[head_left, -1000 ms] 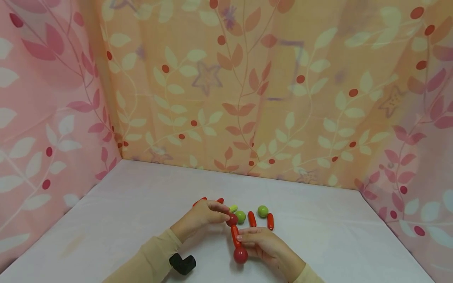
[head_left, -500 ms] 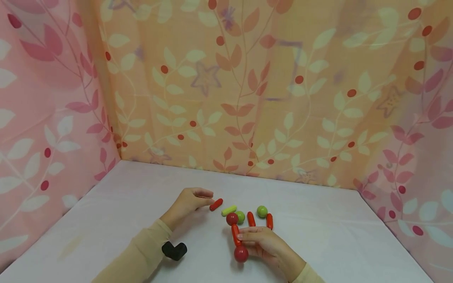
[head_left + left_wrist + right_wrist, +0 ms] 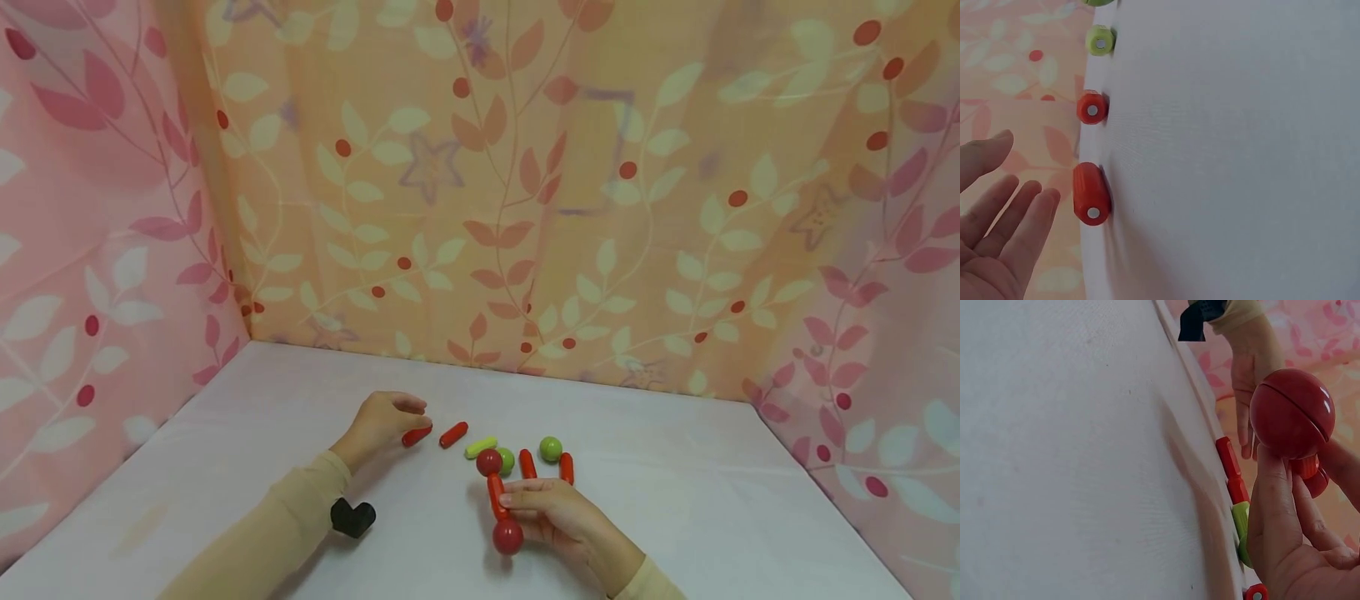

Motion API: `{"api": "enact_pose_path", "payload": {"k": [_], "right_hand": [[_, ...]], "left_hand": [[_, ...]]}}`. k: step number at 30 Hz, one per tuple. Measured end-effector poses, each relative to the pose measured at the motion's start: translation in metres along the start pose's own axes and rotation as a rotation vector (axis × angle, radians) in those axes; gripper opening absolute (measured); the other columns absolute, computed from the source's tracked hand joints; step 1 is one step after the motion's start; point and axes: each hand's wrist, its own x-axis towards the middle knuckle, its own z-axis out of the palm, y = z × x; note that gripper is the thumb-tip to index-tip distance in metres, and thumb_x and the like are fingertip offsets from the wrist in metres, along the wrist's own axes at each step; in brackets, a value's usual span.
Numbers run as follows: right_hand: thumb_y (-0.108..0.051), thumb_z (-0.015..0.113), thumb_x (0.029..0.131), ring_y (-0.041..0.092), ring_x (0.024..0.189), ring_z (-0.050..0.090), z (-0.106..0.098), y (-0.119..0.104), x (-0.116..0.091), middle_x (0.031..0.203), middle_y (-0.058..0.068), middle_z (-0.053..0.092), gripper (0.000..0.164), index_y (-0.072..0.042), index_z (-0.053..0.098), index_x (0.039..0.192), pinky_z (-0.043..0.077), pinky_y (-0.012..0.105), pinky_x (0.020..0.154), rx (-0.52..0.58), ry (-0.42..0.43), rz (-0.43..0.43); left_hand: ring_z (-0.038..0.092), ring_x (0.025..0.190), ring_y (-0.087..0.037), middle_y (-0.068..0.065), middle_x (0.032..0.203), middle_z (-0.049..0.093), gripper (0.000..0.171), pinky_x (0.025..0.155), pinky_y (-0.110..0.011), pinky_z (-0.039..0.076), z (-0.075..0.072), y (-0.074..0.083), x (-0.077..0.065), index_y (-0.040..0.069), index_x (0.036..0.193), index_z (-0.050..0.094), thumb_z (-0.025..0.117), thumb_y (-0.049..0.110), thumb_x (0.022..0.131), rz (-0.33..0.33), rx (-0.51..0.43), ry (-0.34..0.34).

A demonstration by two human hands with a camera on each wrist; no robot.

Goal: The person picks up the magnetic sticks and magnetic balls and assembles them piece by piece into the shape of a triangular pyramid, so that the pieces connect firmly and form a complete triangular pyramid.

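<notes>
My right hand [image 3: 566, 521] pinches a red rod [image 3: 496, 493] between thumb and fingers. One red ball [image 3: 489, 462] sits on its far end and a second red ball [image 3: 507, 537] on its near end. My left hand [image 3: 378, 427] is beside a loose red rod [image 3: 417, 436] on the table. In the left wrist view its fingers [image 3: 1029, 228] are extended and stand apart from that red rod [image 3: 1090, 194], whose end shows a silvery disc. To its right lies another red rod [image 3: 453, 434], then a yellow-green rod [image 3: 481, 447].
A green ball [image 3: 507, 461] lies just behind the held piece, and another green ball [image 3: 551, 449] farther right. Two more red rods, one left [image 3: 527, 463] and one right [image 3: 566, 468], lie beyond my right hand. Patterned cloth [image 3: 480, 208] walls the white table [image 3: 675, 500] at back and sides.
My left hand has let go of the far red ball and moved left, past one red rod to the leftmost one. The right hand keeps its grip on the red rod with balls.
</notes>
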Motion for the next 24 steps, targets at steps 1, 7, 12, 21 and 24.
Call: {"api": "enact_pose_path", "payload": {"k": [1, 7, 12, 21, 24], "right_hand": [[-0.019, 0.072, 0.092, 0.014, 0.089, 0.072, -0.0001, -0.0002, 0.0000, 0.103, 0.005, 0.075, 0.033, -0.003, 0.070, 0.120, 0.058, 0.031, 0.085, -0.001, 0.000, -0.001], [-0.019, 0.071, 0.092, 0.013, 0.089, 0.073, 0.0001, -0.0001, -0.0007, 0.103, 0.005, 0.076, 0.031, -0.003, 0.071, 0.119, 0.058, 0.031, 0.086, 0.008, -0.004, 0.002], [-0.018, 0.071, 0.092, 0.013, 0.088, 0.073, 0.0002, -0.0002, -0.0012, 0.102, 0.004, 0.076, 0.030, -0.003, 0.071, 0.118, 0.058, 0.031, 0.085, 0.008, -0.007, -0.002], [-0.019, 0.071, 0.092, 0.013, 0.088, 0.073, 0.0001, 0.0009, -0.0007, 0.102, 0.005, 0.076, 0.032, -0.003, 0.071, 0.119, 0.058, 0.032, 0.086, 0.006, -0.008, -0.006], [-0.019, 0.071, 0.092, 0.013, 0.088, 0.073, 0.0001, 0.0008, -0.0005, 0.102, 0.005, 0.076, 0.032, -0.002, 0.071, 0.119, 0.058, 0.032, 0.086, 0.005, -0.009, -0.008]], "left_hand": [[0.062, 0.107, -0.024, -0.007, 0.112, 0.074, 0.032, 0.090, -0.035, 0.053, -0.0007, -0.0003, 0.0004, 0.007, 0.113, 0.074, 0.079, 0.020, 0.084, -0.003, 0.004, -0.001], [0.063, 0.100, -0.023, -0.009, 0.111, 0.073, 0.034, 0.086, -0.034, 0.054, -0.0024, -0.0028, 0.0028, 0.005, 0.111, 0.074, 0.081, 0.019, 0.082, -0.011, 0.048, -0.015], [0.061, 0.094, -0.022, -0.009, 0.108, 0.071, 0.033, 0.078, -0.030, 0.054, -0.0023, -0.0047, 0.0050, 0.005, 0.110, 0.074, 0.082, 0.017, 0.080, -0.042, 0.069, -0.029], [0.062, 0.086, -0.019, -0.010, 0.101, 0.070, 0.028, 0.077, -0.029, 0.057, -0.0006, -0.0071, 0.0065, 0.003, 0.104, 0.074, 0.083, 0.011, 0.078, -0.094, 0.046, -0.039], [0.062, 0.084, -0.019, -0.010, 0.098, 0.070, 0.028, 0.075, -0.027, 0.056, -0.0007, -0.0074, 0.0061, 0.002, 0.103, 0.074, 0.082, 0.010, 0.078, -0.095, 0.049, -0.042]]}}
